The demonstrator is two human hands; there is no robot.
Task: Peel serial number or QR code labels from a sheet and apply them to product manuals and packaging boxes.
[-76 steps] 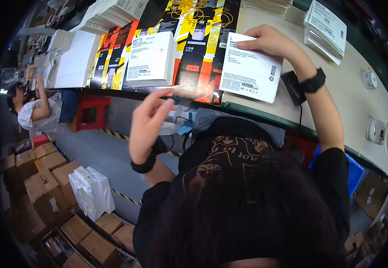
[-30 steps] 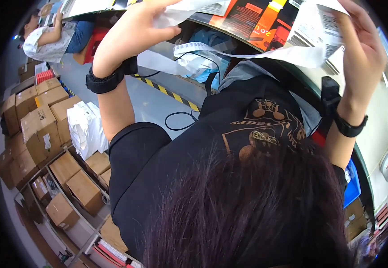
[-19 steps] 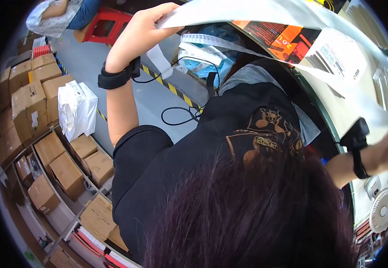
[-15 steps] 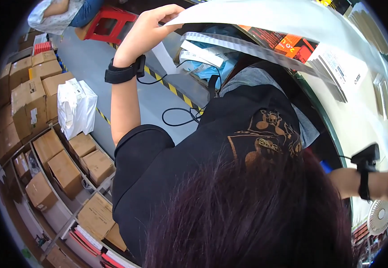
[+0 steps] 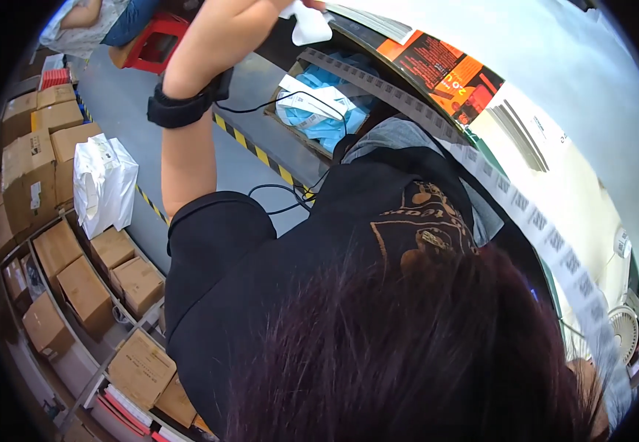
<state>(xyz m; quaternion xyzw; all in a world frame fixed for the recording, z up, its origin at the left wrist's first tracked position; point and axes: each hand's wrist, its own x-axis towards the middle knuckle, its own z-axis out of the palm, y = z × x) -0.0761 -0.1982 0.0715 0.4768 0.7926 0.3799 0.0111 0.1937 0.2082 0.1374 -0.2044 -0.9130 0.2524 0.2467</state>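
My left hand (image 5: 225,37) is raised at the top, a black band round its wrist. Its fingertips run out past the upper edge, so their grip is hidden. Close beside them hangs a small curled white piece (image 5: 311,26). A large, thin, pale sheet (image 5: 592,81) arches over the table at the upper right. Below it, a long strip of printed labels (image 5: 514,195) stretches from near the blue-filled box down past my right side. Behind the strip's lower end a bit of my right arm (image 5: 584,379) shows. My right hand is outside the picture.
An orange-and-black printed package (image 5: 448,77) and a stack of white cards (image 5: 518,125) lie on the table. Blue material fills a box (image 5: 319,110) by my lap. Cartons (image 5: 87,295) on shelves and a white wrapped bundle (image 5: 104,184) stand left. A fan (image 5: 623,328) is at right.
My left hand has moved up and left, partly out of view. My right arm has dropped lower. The pale sheet has shifted up and right, uncovering more of the label strip and table.
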